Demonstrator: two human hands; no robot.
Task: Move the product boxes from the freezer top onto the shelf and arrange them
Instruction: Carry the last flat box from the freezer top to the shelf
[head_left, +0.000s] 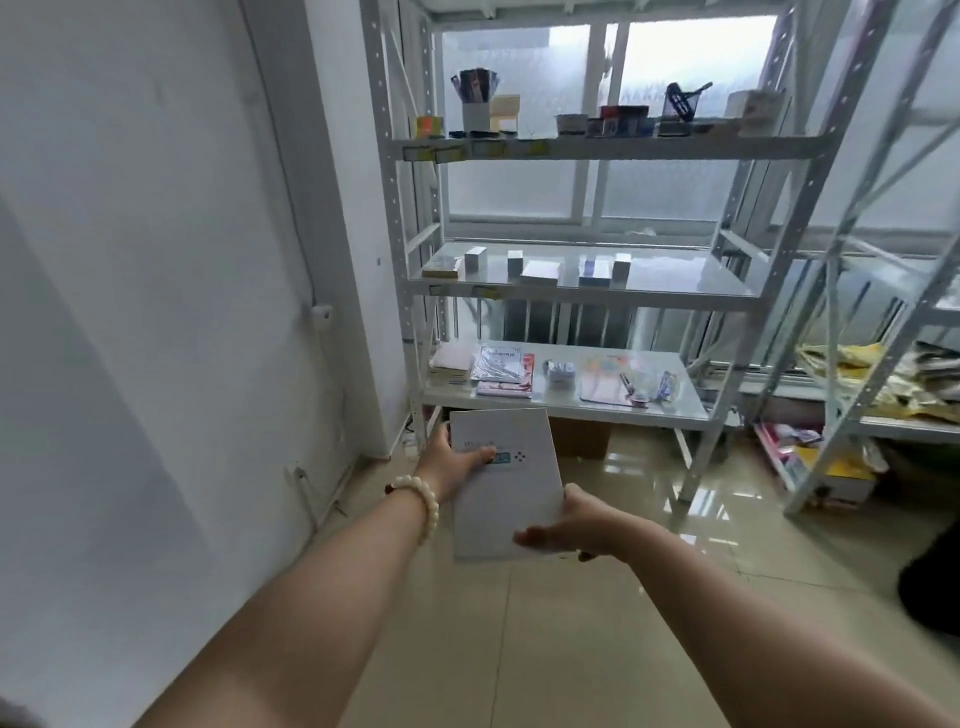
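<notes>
arms: 2 bare forearms reach forward from the bottom edge, out over a glossy tiled floor (597, 623).
left hand (449, 462): grips the left edge of a flat white product box (506, 483), thumb laid across its front near the small teal print; a cream bead bracelet (421, 501) circles the wrist.
right hand (574, 525): clasps the box's lower right corner, thumb on the front face and the other fingers behind it.
box position: held up in the air between both hands, its face turned to the person, well short of the shelf and below the level of the lowest board.
shelf (571, 288): a white metal rack with 3 visible boards stands against a frosted window (691, 67).
top board: a white cup of pens (475, 106), small jars and boxes in a row.
middle board: several small white boxes (540, 270) spaced along the front; its right half is bare.
bottom board: flat packets and booklets (501, 366), some in clear wrap.
right side: a second rack (883, 260) carries yellow bags (852, 364) and clutter lower down.
left side: a plain white wall (156, 260).
under the shelf: a brown carton (579, 439) sits on the floor.
</notes>
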